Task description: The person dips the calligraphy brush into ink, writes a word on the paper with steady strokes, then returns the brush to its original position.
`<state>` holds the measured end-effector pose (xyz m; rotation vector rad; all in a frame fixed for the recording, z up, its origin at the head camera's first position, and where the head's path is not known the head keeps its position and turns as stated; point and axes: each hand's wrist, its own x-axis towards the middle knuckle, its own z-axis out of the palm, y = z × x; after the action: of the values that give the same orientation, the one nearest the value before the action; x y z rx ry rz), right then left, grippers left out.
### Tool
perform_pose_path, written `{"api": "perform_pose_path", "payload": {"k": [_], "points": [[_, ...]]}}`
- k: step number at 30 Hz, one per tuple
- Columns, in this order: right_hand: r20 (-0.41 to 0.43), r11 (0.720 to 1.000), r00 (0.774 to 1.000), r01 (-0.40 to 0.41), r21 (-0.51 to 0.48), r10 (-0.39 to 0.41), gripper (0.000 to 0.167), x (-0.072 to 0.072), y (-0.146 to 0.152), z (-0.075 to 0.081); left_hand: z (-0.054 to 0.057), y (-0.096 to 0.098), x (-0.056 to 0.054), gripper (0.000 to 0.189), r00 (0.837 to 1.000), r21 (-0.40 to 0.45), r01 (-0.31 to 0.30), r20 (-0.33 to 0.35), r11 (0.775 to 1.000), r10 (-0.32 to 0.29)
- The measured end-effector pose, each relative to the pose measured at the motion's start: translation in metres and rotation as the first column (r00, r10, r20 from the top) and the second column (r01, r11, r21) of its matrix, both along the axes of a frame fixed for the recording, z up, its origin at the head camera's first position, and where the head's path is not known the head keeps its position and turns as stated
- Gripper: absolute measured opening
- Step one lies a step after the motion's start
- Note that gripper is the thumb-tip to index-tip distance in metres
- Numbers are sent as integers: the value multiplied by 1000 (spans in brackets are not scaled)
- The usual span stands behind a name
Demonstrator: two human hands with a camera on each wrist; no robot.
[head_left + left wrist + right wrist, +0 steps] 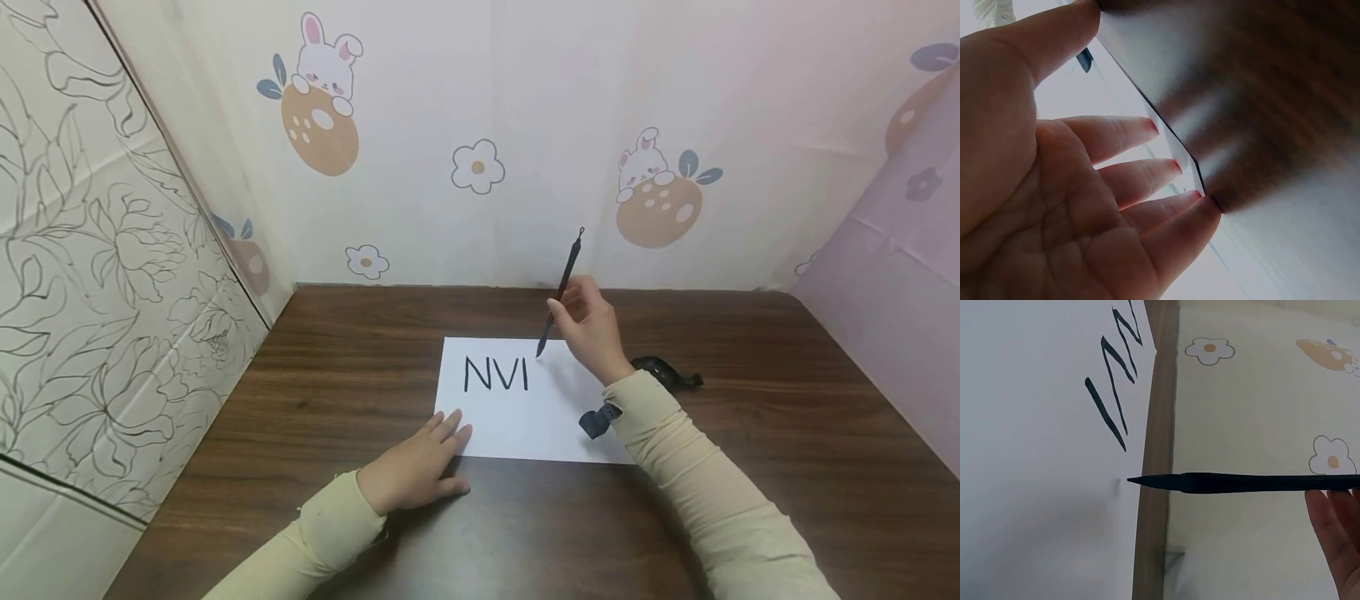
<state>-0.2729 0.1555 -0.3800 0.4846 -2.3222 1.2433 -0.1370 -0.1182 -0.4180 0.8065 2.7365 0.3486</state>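
Observation:
A white sheet of paper (510, 429) lies on the table, with the black letters NVI (497, 374) along its upper left. My right hand (592, 325) pinches a slim black calligraphy brush (570, 265) that has a small hanging loop on top. In the right wrist view the brush (1241, 482) points its tip at the paper, just beside the last stroke. My left hand (416, 462) rests with spread, straight fingers at the paper's lower left corner. The left wrist view shows those fingertips (1147, 128) along the paper's edge.
A black, rounded object with a short handle (660, 372) sits on the brown wooden table (337, 367), partly behind the right forearm. A black wrist camera (598, 421) hangs from the right wrist. Patterned walls (480, 100) enclose the table at the back and sides.

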Motion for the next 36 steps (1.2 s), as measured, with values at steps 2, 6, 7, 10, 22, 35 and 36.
{"api": "perform_pose_path", "payload": {"k": [2,6,7,10,22,35,36], "points": [[-2,1000,1000,-2,-1,2,29,0,-1,-1,0,0,0,74,1000,-2,3,-4,1000,-3],[-20,1000,1000,-6,1,6,29,1,-2,-1,-1,0,0,74,1000,-2,5,-6,1000,-6],[-26,1000,1000,-5,3,5,29,1,-2,0,-1,0,1,74,1000,-4,4,-3,1000,-4],[-43,1000,999,-4,12,4,29,1,-2,-1,-2,1,0,74,1000,-8,-1,2,1000,1],[-41,999,999,-1,40,3,34,1,-3,-5,-1,1,0,74,1000,-10,1,-3,1000,-1],[-32,999,999,-19,39,21,30,2,-2,-6,0,1,1,74,1000,-7,1,-9,1000,-1],[-31,999,999,-19,39,20,30,2,-2,-5,1,1,1,74,1000,-5,0,-8,1000,0]]}}
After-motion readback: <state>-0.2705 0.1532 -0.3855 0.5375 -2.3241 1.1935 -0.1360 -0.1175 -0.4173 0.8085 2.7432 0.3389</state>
